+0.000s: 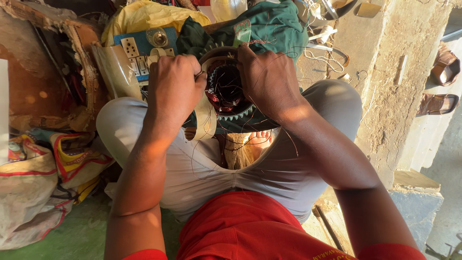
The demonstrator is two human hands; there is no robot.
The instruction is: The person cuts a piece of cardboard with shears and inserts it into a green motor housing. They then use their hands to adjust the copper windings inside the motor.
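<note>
Printed sacks at left, one tag up top.

Slumped at the left edge: a cream woven sack (29, 192) with red stripes and printed patches, beside a second crumpled sack (72, 156) banded in red, yellow and cream. Pinned on the green cloth (274, 29) above: a small green tag (242, 32), upright and rectangular.

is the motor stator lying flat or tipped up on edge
Tipped on edge: the stator shows its open bore and windings, held between left hand and right hand.
</note>
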